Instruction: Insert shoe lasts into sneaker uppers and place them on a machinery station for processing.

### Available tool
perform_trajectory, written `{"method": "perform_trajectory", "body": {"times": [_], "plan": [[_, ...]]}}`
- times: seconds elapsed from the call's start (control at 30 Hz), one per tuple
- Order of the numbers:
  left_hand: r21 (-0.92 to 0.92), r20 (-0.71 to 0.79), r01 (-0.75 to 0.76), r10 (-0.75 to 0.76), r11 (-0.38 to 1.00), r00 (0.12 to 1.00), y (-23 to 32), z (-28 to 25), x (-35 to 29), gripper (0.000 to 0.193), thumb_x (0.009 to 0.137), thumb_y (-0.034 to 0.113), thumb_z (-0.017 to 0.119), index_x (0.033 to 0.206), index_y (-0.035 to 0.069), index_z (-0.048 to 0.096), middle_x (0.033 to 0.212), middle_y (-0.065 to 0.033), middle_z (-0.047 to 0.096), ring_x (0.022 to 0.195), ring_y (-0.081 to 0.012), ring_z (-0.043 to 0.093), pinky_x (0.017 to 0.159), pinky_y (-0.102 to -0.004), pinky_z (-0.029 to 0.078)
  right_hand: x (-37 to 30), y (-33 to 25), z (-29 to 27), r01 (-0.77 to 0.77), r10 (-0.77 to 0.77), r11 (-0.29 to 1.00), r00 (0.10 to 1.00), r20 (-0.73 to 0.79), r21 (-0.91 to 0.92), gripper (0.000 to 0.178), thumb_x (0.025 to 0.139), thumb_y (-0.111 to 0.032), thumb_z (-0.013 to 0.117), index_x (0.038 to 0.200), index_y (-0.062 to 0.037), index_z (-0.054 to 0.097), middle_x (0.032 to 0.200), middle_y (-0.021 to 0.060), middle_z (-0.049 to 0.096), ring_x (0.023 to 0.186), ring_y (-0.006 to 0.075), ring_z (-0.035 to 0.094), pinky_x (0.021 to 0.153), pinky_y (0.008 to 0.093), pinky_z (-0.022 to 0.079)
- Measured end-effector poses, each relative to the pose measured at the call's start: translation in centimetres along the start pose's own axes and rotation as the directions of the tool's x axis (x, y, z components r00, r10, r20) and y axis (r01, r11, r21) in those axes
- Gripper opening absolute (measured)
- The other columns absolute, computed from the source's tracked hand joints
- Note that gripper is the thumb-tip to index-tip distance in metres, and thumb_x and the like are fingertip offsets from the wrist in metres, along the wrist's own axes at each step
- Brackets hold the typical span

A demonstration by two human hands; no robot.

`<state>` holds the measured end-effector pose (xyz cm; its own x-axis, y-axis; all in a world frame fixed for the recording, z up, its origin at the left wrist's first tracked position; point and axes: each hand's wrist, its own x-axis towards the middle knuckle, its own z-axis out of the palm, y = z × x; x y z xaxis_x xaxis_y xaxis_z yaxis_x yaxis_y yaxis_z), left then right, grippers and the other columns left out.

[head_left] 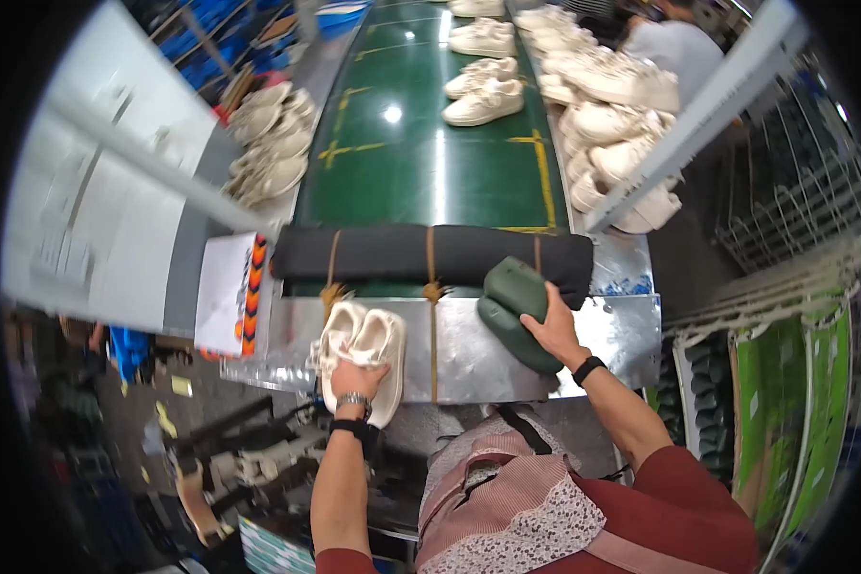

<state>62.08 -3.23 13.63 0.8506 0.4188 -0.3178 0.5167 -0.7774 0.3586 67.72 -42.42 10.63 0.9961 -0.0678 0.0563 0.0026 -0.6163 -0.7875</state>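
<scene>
While left hand [359, 379] grips shoes [386, 337] and right hand [555, 330] green forms [513, 295], a black roll [383, 255] crosses the conveyor [383, 182].

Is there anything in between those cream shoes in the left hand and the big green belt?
Yes, a long black roll lies across the near end of the green belt, just beyond the cream shoes. Nothing visible separates the left hand from the shoes; it's already touching them.

The left fingers [377, 373] hold cream shoes [391, 379]; the right fingers [552, 302] grasp dark green foot-shaped forms [505, 326].
</scene>
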Motion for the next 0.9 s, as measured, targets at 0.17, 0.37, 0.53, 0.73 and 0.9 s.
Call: {"method": "perform_trajectory", "body": {"times": [0.17,0.37,0.53,0.73,0.9], "plan": [[0.135,0.102,-0.078,0.064,0.988,0.993,-0.5,0.0,1.0,0.060,0.064,0.040,0.089,0.109,0.007,0.069,0.097,-0.0131,0.074,0.088,-0.0333,0.071,0.077,-0.0421,0.056,-0.8,-0.8,1.6,0.269,-0.236,0.939,0.958,0.165,-0.214,0.068,0.078,-0.046,0.075,0.126,-0.0022,0.055,0.128,0.0185,0.058,0.122,0.0358,0.053,0.102,0.0495,0.040],[0.175,0.133,-0.505,0.488,0.845,0.863,10.9,-6.6,2.4,0.073,0.062,0.043,0.089,0.120,0.008,0.061,0.086,-0.0191,0.072,0.082,-0.0389,0.070,0.071,-0.0464,0.056,-2.0,-3.1,4.3,0.299,-0.204,0.926,0.911,0.359,-0.232,0.076,0.067,-0.033,0.085,0.131,-0.0058,0.053,0.138,0.0139,0.052,0.134,0.0362,0.044,0.113,0.0526,0.033],[0.157,0.137,-0.716,0.703,0.680,0.698,25.6,-8.4,9.4,0.086,0.065,0.042,0.087,0.134,0.006,0.048,0.097,-0.0218,0.072,0.089,-0.0405,0.069,0.075,-0.0472,0.056,-4.7,-4.9,4.3,0.464,-0.286,0.865,0.771,0.569,-0.193,0.077,0.062,-0.019,0.086,0.133,-0.0123,0.056,0.143,0.0102,0.051,0.140,0.0356,0.038,0.117,0.0562,0.029],[-0.149,0.283,-0.759,0.763,0.634,0.581,23.4,4.3,11.7,0.067,0.080,0.040,0.078,0.128,-0.001,0.055,0.113,-0.0254,0.068,0.105,-0.0415,0.066,0.090,-0.0470,0.052,-13.5,-7.4,4.3,-0.047,0.062,0.972,0.996,0.059,-0.228,0.064,0.074,0.002,0.056,0.135,-0.0180,0.058,0.151,0.0186,0.035,0.140,0.0419,0.034,0.114,0.0567,0.031],[-0.534,0.453,-0.407,0.658,0.741,0.601,7.8,17.0,8.1,0.051,0.099,0.041,0.058,0.124,-0.004,0.060,0.111,-0.0131,0.068,0.099,-0.0217,0.065,0.087,-0.0325,0.051,-17.9,-5.8,11.4,-0.733,0.879,0.477,0.392,-0.272,0.486,0.098,0.082,-0.052,0.071,0.150,0.0039,0.028,0.150,0.0308,0.032,0.139,0.0444,0.034,0.115,0.0495,0.031]]}}
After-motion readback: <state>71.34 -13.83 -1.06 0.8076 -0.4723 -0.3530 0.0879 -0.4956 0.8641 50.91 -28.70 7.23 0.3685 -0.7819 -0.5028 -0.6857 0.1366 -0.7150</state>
